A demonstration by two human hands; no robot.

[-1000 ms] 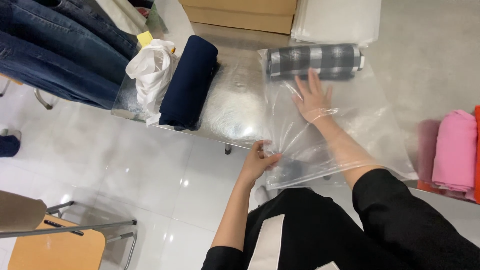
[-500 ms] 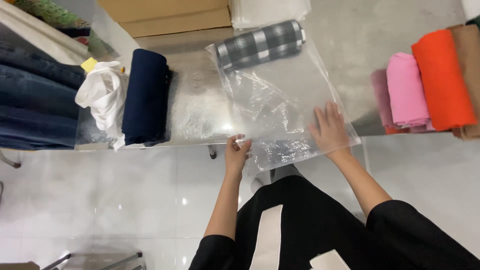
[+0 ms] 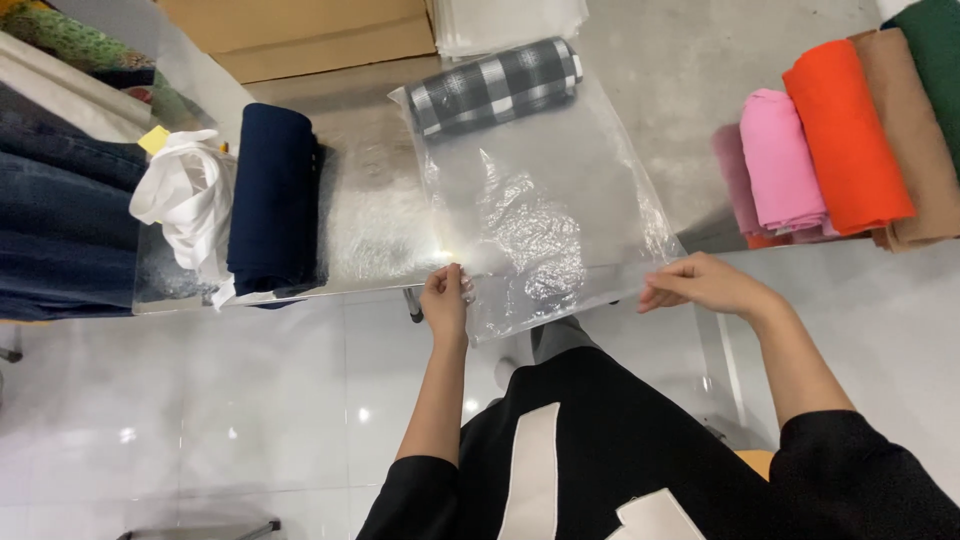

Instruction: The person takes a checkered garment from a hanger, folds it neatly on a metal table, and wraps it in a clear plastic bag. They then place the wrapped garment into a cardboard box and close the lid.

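Head view: left hand (image 3: 444, 300) and right hand (image 3: 700, 283) pinch the clear plastic bag's (image 3: 545, 215) near edge, stretching it flat on the worktop (image 3: 640, 60), with the grey checked fabric roll (image 3: 495, 87) inside at 12 o'clock.

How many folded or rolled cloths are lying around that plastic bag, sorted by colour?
Grey plaid, inside the clear plastic bag: 1
Navy: 1
Pink: 1
Orange: 1
Tan: 1
Dark green: 1
Total: 6
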